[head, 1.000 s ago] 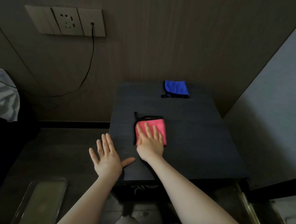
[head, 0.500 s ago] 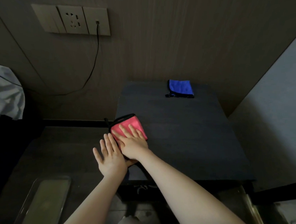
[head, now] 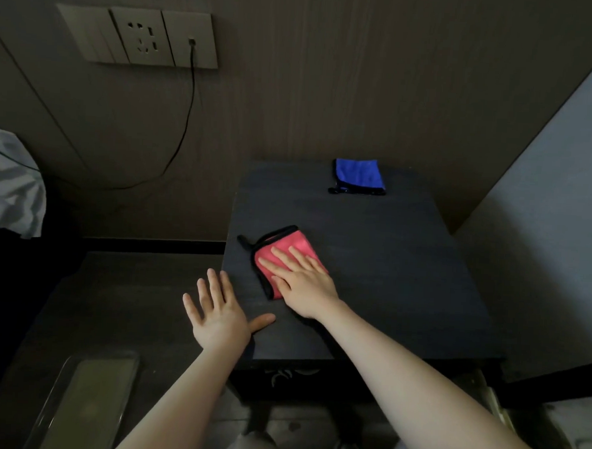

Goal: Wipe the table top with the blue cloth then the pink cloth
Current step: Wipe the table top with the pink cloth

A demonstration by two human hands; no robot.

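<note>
The pink cloth (head: pixel 286 254) is a small folded square with black trim and a black loop at its far left corner; it lies flat near the left edge of the dark table (head: pixel 388 263), turned a little askew. The right hand (head: pixel 305 281) lies on top of it, fingers straight and spread, palm down, covering the near right half of the cloth and pressing it to the table; nothing is curled round it. The left hand (head: pixel 219 314) is flat and open with fingers fanned, beside the table's near left corner, its thumb over the table top; it holds nothing and is just left of the pink cloth, apart from it. The blue cloth (head: pixel 359 176), also folded and black-trimmed, lies at the far edge of the table by the wall, well apart from both hands. Two cloths, two hands, one table.
</note>
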